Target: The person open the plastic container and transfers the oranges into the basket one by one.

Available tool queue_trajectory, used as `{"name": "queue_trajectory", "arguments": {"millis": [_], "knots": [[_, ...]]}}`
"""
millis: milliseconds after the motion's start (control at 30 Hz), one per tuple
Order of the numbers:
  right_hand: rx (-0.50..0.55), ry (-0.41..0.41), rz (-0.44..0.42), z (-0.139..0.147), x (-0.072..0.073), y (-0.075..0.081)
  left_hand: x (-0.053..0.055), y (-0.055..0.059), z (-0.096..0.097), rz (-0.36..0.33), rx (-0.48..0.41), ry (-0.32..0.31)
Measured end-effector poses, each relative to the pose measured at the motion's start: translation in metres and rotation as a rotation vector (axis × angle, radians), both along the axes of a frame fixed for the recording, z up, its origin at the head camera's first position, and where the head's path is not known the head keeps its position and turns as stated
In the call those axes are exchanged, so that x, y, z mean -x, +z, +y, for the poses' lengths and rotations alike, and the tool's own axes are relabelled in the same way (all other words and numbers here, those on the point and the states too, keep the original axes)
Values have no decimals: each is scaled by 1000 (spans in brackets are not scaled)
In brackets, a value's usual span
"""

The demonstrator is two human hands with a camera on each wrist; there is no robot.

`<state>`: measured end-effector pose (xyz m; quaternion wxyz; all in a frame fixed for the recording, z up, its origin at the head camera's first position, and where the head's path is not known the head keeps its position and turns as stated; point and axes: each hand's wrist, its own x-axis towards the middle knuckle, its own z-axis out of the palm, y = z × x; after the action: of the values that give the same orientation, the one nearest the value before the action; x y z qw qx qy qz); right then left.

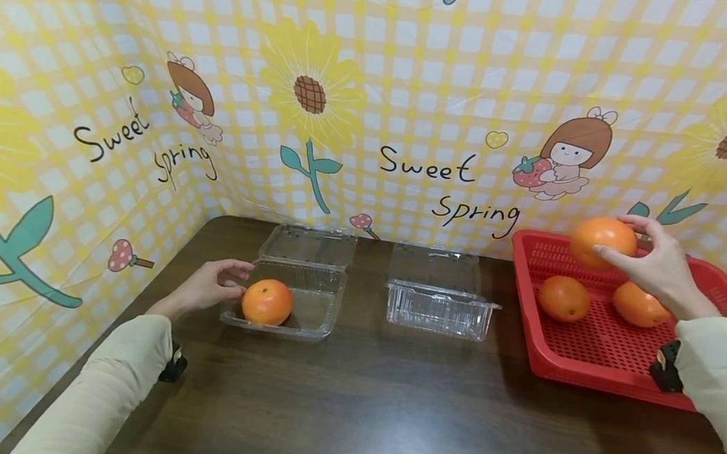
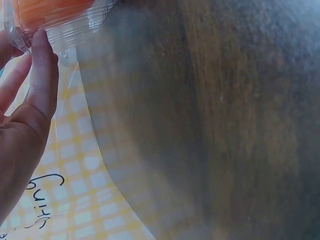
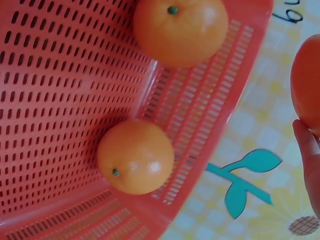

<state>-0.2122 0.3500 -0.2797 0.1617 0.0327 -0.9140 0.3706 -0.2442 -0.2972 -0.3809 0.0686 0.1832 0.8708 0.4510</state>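
Observation:
My right hand (image 1: 661, 262) grips an orange (image 1: 603, 242) between thumb and fingers, raised above the back of the red basket (image 1: 537, 356). Only part of this orange (image 3: 307, 82) appears at the edge of the right wrist view. Two more oranges lie in the basket, one to the left (image 1: 564, 299) and one to the right (image 1: 638, 305). My left hand (image 1: 206, 288) holds the left edge of an open clear plastic box (image 1: 317, 314), thumb and fingers at its rim (image 2: 75, 32). Inside that box sits another orange (image 1: 267, 302).
A second clear plastic box (image 1: 439, 311), its lid (image 1: 436, 266) folded back, stands between the first box and the basket. All rest on a dark wooden table (image 1: 353, 400). Yellow checked cloth (image 1: 408, 105) rises behind and along the left side.

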Motion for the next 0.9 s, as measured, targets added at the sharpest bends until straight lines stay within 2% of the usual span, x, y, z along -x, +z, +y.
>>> {"name": "queue_trajectory", "arguments": {"millis": [400,533,633,767,800,867,900], "knots": [[14,-86,-78,19,4,-5,2,0,2,-2,-14,-3],[17,-90,-86,26,7,-8,2,1,3,3,-18,-5],[12,-145,-91,37,14,-16,2,1,3,4,-20,-3],[23,-158,-116,51,23,-27,1,1,3,-5,-15,6],[7,-193,-121,55,26,-30,1,1,2,-7,-12,9],[-1,-177,-136,60,27,-34,0,0,1,-12,-7,14],[-32,-205,-139,65,30,-38,0,0,1,-13,-5,15]]}}
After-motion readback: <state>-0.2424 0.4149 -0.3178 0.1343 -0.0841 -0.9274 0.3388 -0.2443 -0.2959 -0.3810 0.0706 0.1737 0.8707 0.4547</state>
